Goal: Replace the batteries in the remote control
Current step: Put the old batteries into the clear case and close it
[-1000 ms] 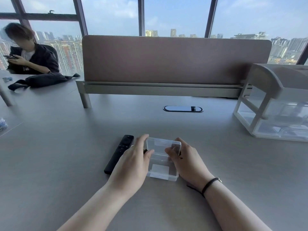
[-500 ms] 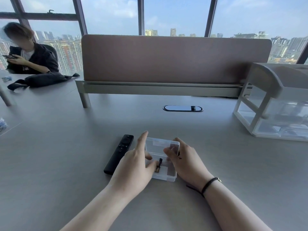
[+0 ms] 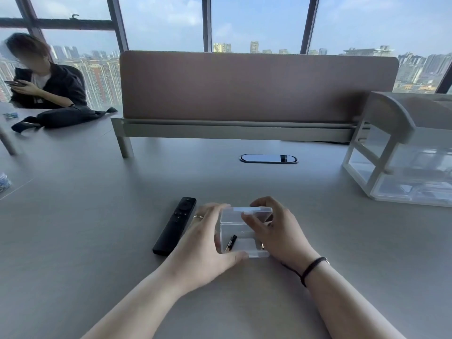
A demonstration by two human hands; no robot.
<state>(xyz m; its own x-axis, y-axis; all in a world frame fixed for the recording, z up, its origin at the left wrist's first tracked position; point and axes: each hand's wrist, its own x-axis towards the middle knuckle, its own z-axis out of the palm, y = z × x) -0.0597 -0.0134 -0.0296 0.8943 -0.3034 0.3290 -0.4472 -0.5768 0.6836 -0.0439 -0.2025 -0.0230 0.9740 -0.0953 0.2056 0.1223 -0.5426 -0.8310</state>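
Observation:
A small clear plastic box [image 3: 241, 245] sits on the grey desk in front of me. Its hinged lid [image 3: 247, 212] stands raised at the far side. My left hand [image 3: 203, 245] grips the box's left wall, thumb at the near corner. My right hand [image 3: 278, 231] holds the lid's edge between thumb and fingers. Inside the box lies a dark battery [image 3: 231, 242] with a gold end. A black remote control [image 3: 175, 225] lies buttons up on the desk, just left of my left hand.
A white and clear drawer unit [image 3: 401, 152] stands at the right. A brown divider panel [image 3: 256, 86] crosses the back of the desk, with an oval cable port [image 3: 268, 159] before it. A seated person [image 3: 41, 81] and a black bag [image 3: 66, 117] are far left.
The box lid has swung up from shut to raised, lifted by my right hand. The battery inside has come into view. My left hand shifted to brace the box's left side.

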